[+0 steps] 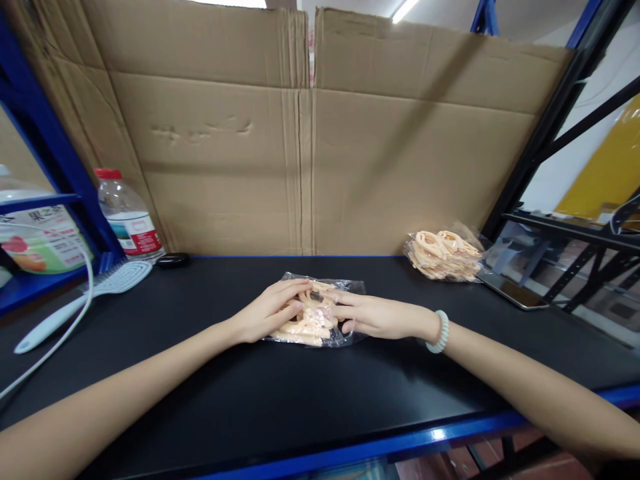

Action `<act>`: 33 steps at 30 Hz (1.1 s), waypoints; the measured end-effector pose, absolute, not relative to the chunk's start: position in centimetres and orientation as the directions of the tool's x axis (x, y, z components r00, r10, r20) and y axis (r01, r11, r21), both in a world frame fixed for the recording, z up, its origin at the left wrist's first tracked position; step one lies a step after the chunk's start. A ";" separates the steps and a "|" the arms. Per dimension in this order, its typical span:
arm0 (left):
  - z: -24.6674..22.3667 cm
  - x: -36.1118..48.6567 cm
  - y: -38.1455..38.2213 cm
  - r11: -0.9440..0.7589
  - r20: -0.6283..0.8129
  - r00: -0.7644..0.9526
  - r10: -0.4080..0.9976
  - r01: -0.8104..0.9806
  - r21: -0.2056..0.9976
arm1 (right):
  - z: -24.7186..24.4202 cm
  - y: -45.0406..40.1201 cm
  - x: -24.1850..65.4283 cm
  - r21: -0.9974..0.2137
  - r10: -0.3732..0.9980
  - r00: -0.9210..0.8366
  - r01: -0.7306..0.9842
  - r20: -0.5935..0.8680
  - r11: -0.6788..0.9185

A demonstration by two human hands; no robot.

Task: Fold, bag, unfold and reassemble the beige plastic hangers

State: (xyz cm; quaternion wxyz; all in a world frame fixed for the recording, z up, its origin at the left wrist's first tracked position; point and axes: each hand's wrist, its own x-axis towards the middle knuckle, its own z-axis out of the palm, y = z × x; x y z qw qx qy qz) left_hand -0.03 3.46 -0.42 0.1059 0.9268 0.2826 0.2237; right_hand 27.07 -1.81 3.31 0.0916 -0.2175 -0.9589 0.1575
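A clear plastic bag of peach-coloured flat pieces [313, 319] lies on the black tabletop [280, 400], near its middle. My left hand [270, 311] rests on the bag's left side, palm down, fingers stretched over the pieces. From the right, my right hand [375, 313] reaches onto the bag's right side with its fingers apart, touching the plastic. A pale beaded band [440, 332] is round my right wrist. Another clear bag of similar peach pieces [444, 255] sits farther back on the right, untouched.
A red-capped bottle [133, 223], a black object [173, 260], a pale hairbrush [120, 279] and a white cable [83, 310] are at the left. Cardboard [225, 167] stands behind the table. At the right lies a dark flat device [513, 290] beside the metal frame.
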 end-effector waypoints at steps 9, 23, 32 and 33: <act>-1.3 -0.3 4.2 -0.854 0.411 0.749 0.519 0.434 0.287 | 2.9 -0.8 25.3 -0.237 0.384 -0.922 0.361 0.059 0.902; 0.1 0.2 2.8 -0.834 0.400 0.732 0.552 0.472 0.286 | 2.7 -1.0 23.5 -0.082 0.400 -0.903 0.392 0.154 0.916; 0.1 0.2 2.9 -0.815 0.353 0.735 0.579 0.509 0.278 | 3.0 -0.6 23.1 -0.078 0.424 -0.899 0.418 0.112 0.905; 0.0 0.2 2.9 -0.812 0.342 0.737 0.582 0.513 0.278 | 3.3 -0.6 23.1 -0.076 0.427 -0.899 0.422 0.092 0.904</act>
